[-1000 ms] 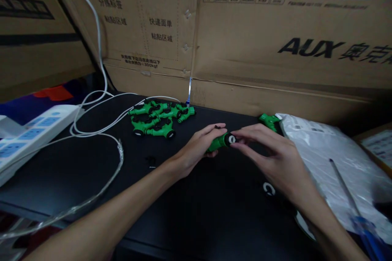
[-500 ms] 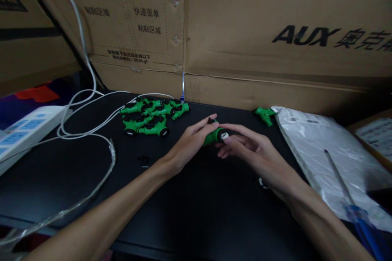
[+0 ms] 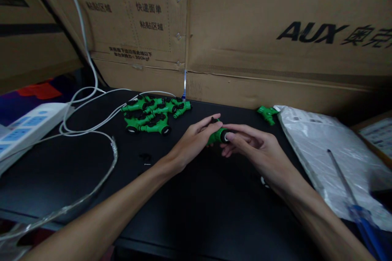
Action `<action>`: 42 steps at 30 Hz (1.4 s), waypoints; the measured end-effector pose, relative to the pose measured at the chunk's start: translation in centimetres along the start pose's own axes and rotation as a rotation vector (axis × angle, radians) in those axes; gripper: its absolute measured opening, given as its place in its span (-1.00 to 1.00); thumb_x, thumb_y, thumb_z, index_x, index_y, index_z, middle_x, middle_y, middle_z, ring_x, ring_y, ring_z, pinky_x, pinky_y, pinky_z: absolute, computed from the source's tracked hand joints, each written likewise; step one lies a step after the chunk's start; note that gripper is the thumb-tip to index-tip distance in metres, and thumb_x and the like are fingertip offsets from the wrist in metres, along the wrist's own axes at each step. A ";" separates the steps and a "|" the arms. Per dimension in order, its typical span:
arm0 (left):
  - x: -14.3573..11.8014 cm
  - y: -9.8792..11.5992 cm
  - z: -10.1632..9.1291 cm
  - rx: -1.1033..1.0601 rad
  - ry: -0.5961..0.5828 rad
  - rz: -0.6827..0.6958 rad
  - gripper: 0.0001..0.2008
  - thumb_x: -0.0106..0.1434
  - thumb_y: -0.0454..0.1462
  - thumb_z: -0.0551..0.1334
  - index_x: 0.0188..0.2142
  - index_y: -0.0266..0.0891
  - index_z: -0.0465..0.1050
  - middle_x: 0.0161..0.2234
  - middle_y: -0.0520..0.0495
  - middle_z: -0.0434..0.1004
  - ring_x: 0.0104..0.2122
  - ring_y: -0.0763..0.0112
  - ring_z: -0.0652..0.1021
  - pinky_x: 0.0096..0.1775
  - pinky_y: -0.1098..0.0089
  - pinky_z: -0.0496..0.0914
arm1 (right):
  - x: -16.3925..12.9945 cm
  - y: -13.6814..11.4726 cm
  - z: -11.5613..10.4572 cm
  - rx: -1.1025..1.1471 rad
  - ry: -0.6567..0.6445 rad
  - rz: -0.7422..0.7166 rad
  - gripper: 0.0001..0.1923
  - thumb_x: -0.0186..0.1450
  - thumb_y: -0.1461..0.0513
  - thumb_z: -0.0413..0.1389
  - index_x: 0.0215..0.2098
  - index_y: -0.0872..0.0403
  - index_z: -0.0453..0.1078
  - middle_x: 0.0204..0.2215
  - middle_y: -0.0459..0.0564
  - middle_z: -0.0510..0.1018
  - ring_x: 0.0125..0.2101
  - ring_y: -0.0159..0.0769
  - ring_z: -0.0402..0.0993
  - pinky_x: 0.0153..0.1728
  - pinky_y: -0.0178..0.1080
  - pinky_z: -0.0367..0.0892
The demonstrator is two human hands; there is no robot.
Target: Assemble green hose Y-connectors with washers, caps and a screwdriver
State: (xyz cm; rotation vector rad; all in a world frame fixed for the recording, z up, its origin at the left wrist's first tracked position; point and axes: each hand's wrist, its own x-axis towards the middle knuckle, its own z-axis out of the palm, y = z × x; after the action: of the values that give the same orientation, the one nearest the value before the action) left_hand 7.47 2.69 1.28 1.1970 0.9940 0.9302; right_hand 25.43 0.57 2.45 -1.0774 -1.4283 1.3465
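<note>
A green plastic hose splitter (image 3: 218, 135) with a black-ringed end is held up over the dark table in both hands. My left hand (image 3: 199, 136) is closed around its body and hides much of it. At the black-ringed end, the thumb of my right hand (image 3: 249, 140) presses on a white washer (image 3: 226, 136), while the index finger rests along the top. Several similar green splitters (image 3: 153, 124) lie grouped at the back left, some with white inside their black-ringed ends. One more green splitter (image 3: 267, 114) lies apart at the back right.
Cardboard boxes (image 3: 232, 49) wall off the back. White cables (image 3: 92, 126) and a power strip (image 3: 27, 124) are at left. A screwdriver (image 3: 341, 177) lies on a white plastic package (image 3: 315, 138) at right. Small black parts (image 3: 145, 157) and a white ring (image 3: 263, 182) lie near my forearms.
My right thumb has moved further over the white washer, which now shows less at the splitter's end. The whole view has shifted slightly; both hands keep their hold.
</note>
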 end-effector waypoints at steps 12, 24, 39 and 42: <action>0.6 -0.9 -0.8 0.280 0.094 0.201 -0.46 0.41 0.03 0.18 0.25 -0.19 0.44 0.28 -0.12 0.43 0.29 0.15 0.41 0.31 0.22 0.19 | -0.3 0.2 0.5 0.009 0.045 0.024 -0.61 0.27 0.09 0.33 0.00 0.11 0.55 -0.39 0.02 0.70 -0.40 -0.28 0.65 -0.27 -0.20 0.56; 0.1 -1.4 -0.6 0.456 0.064 0.196 -0.33 0.35 -0.04 0.22 0.38 -0.20 0.23 -0.12 -0.05 0.69 -0.26 0.26 0.61 -0.14 0.26 0.47 | -0.1 0.3 0.2 -0.080 0.090 -0.009 -0.59 0.27 0.07 0.31 0.00 0.13 0.54 -0.42 0.01 0.68 -0.42 -0.28 0.64 -0.27 -0.18 0.56; -0.9 -0.6 0.4 0.567 0.163 0.283 -0.36 0.26 -0.19 0.29 0.31 -0.28 0.32 0.06 -0.21 0.62 0.02 0.12 0.59 0.15 0.18 0.38 | -0.4 1.0 0.7 -0.213 0.082 -0.136 -0.79 0.30 0.15 0.25 -0.15 0.07 0.49 -0.41 -0.05 0.65 -0.43 -0.32 0.62 -0.34 -0.26 0.56; -0.9 -0.6 0.6 0.582 0.173 0.295 -0.37 0.26 -0.20 0.28 0.30 -0.28 0.32 0.07 -0.21 0.60 0.02 0.12 0.59 0.13 0.19 0.39 | -0.5 1.0 0.8 -0.229 0.085 -0.149 -0.82 0.30 0.17 0.25 -0.17 0.07 0.49 -0.40 -0.05 0.64 -0.42 -0.32 0.62 -0.34 -0.28 0.56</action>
State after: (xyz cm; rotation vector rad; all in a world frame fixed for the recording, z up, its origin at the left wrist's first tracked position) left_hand 7.75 1.56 0.86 1.8093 1.3020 1.0198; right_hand 24.80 -0.07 1.44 -1.1356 -1.5934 1.0389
